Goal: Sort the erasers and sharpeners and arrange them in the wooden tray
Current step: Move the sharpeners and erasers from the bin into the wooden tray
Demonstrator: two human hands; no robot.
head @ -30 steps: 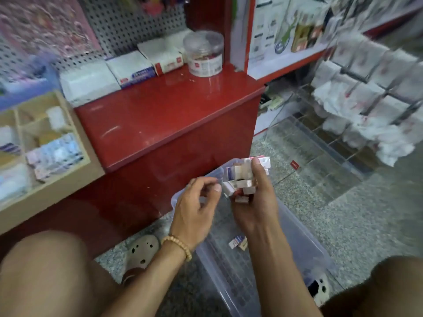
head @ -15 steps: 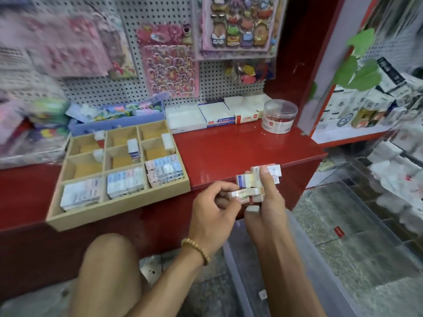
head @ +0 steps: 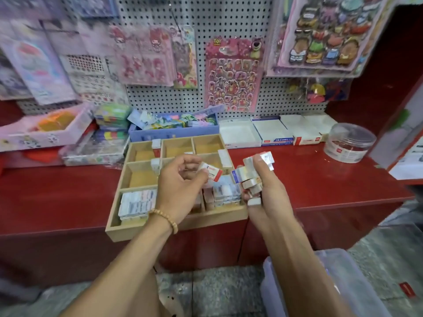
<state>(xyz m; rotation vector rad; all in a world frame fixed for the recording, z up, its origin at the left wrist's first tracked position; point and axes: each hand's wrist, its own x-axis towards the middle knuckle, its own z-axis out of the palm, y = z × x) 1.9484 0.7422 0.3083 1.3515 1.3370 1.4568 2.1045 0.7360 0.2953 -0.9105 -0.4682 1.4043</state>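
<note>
A wooden tray (head: 128,227) with several compartments sits on the red counter, its front edge overhanging slightly. Rows of wrapped erasers (head: 137,203) fill the front left compartment, and more stand in the front right one (head: 225,194). My left hand (head: 180,188) hovers over the tray's middle and pinches one white eraser with a red end (head: 211,173). My right hand (head: 263,195) grips a stack of small erasers (head: 251,177) just right of it, over the tray's right edge. Back compartments hold a few upright erasers (head: 156,145).
A red counter (head: 320,179) carries white boxes (head: 272,132), a clear round jar (head: 350,143) at right and a blue box (head: 174,131) behind the tray. Sticker sheets hang on the pegboard (head: 233,72). A clear plastic bin (head: 343,282) sits on the floor at lower right.
The view swung up from the floor bin to the counter. Both hands rose over the tray, and my left hand has drawn one eraser off the stack in my right hand.
</note>
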